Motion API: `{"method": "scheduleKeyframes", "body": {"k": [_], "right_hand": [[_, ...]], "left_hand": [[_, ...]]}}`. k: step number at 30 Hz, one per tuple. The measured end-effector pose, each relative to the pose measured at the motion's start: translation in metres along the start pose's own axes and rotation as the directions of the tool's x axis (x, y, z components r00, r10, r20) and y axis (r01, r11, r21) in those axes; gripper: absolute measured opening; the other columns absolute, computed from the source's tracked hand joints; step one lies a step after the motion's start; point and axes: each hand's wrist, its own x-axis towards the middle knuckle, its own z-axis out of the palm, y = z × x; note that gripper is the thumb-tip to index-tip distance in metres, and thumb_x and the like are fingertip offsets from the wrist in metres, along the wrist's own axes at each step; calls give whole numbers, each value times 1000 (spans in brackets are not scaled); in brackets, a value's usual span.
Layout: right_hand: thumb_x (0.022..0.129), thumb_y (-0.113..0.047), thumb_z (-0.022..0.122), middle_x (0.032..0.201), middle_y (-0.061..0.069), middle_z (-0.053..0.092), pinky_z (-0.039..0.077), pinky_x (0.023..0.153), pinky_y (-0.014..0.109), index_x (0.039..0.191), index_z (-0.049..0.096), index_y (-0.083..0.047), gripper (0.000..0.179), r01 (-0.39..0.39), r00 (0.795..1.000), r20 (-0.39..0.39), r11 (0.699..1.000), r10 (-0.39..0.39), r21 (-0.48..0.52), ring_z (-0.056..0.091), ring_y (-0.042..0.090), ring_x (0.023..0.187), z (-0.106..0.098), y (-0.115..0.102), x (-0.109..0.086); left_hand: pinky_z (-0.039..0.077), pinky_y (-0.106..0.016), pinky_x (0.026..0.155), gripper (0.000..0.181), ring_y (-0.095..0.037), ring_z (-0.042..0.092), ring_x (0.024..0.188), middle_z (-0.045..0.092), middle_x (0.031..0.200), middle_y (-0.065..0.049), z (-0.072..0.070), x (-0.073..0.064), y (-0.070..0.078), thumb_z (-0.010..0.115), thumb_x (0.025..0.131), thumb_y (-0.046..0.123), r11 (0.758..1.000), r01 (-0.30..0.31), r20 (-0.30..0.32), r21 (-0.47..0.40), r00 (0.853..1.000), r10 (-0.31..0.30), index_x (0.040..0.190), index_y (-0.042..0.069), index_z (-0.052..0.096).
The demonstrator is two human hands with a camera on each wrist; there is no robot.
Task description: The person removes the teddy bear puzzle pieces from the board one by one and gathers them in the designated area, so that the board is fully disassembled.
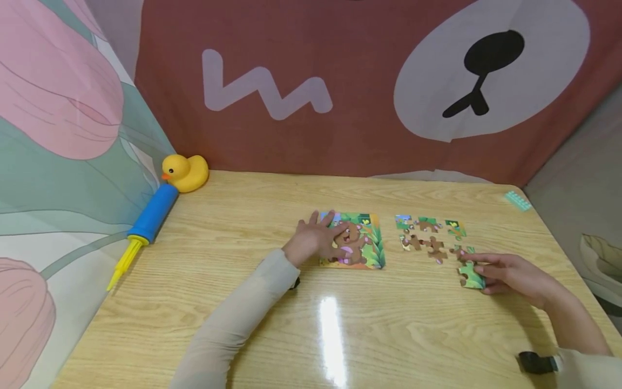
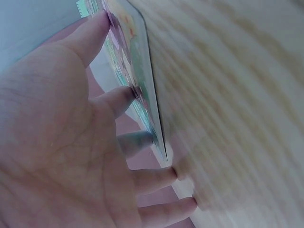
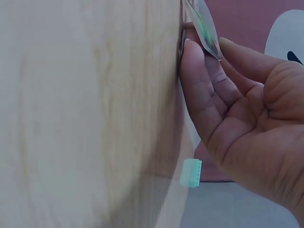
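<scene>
My left hand [image 1: 313, 240] lies over the left side of a bear picture puzzle [image 1: 373, 240]. Its fingers are spread; in the left wrist view, the thumb and some fingertips touch the puzzle, while two others reach the tabletop past its edge. At the right, my right hand [image 1: 517, 276] pinches a green-and-brown puzzle piece [image 1: 469, 276] between thumb and fingers. That piece [image 3: 205, 29] is tilted up off the table in the right wrist view. Several loose puzzle pieces [image 1: 435, 248] lie in rough rows between the two hands; the right fingers partly cover one.
A yellow rubber duck [image 1: 189, 174] and a blue hand pump [image 1: 154, 213] with a yellow nozzle sit along the table's left edge. A teal toy brick [image 1: 517, 200] lies at the far right corner. Printed cloth [image 1: 359, 146] hangs behind the wooden table [image 1: 272, 335].
</scene>
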Motion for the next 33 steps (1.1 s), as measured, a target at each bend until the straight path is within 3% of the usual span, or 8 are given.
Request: {"method": "scheduleKeyframes", "body": {"k": [5, 12, 15, 17, 19, 23, 29, 33], "right_hand": [[109, -22, 47, 116, -28, 61, 61, 79, 31, 146, 57, -19, 38, -54, 998, -25, 998, 53, -39, 66, 9, 89, -3, 1, -5], [111, -25, 43, 115, -36, 59, 61, 83, 30, 146, 49, 8, 48, -96, 993, -82, 987, 86, -125, 69, 2, 97, -5, -3, -7], [111, -27, 40, 127, -19, 64, 61, 84, 29, 144, 46, 13, 52, -100, 992, -96, 981, 85, -165, 67, -2, 100, -4, -6, -5], [112, -28, 40, 137, 0, 62, 61, 84, 30, 145, 45, 14, 54, -102, 991, -100, 978, 85, -180, 68, -1, 100, -2, -8, -4], [112, -31, 39, 142, 9, 58, 61, 84, 30, 146, 44, 13, 56, -110, 991, -102, 975, 92, -192, 68, 0, 101, 0, -10, -3], [111, -35, 39, 144, 8, 56, 60, 84, 29, 149, 41, 10, 59, -121, 990, -98, 972, 102, -204, 67, 1, 102, 0, -12, -3], [112, -35, 36, 146, 29, 53, 61, 84, 30, 151, 37, 12, 60, -120, 992, -69, 970, 108, -211, 67, 0, 102, -2, -10, -5], [112, -34, 36, 141, 23, 59, 61, 84, 30, 150, 38, 11, 59, -117, 992, -62, 972, 106, -203, 68, 0, 102, -5, -9, -6]], "left_hand": [[15, -63, 125, 81, -38, 1, 159, -5, 173, 3, 0, 0, 0, 43, 93, 77, 1000, -4, -9, -21, 1000, 4, 160, 48, 9], [14, -63, 125, 81, -38, -1, 159, -6, 173, 3, 0, 2, 0, 44, 93, 77, 999, -3, -3, -39, 1000, 3, 160, 49, 9], [15, -62, 125, 81, -38, 0, 159, -6, 173, 4, 1, 2, 0, 43, 92, 78, 999, 0, -1, -35, 1000, 0, 160, 49, 9], [16, -62, 125, 81, -38, 0, 159, -5, 173, 4, 1, 2, 0, 43, 92, 78, 1000, 2, 0, -31, 1000, -2, 160, 50, 9], [17, -62, 124, 81, -38, 0, 159, -5, 173, 4, 1, 2, 0, 44, 92, 78, 1000, 3, 0, -27, 1000, -3, 160, 50, 9], [19, -61, 124, 81, -38, 1, 159, -5, 173, 4, 1, 2, 0, 43, 92, 78, 1000, 2, -3, -21, 1000, -2, 160, 50, 9], [18, -61, 124, 81, -37, 1, 159, -6, 173, 5, 1, 1, 1, 43, 92, 78, 1000, 4, 0, -18, 1000, -4, 160, 50, 8], [16, -62, 124, 80, -38, 1, 159, -5, 173, 4, 0, 0, 0, 42, 93, 77, 999, 1, -6, -32, 1000, -1, 160, 49, 10]]}}
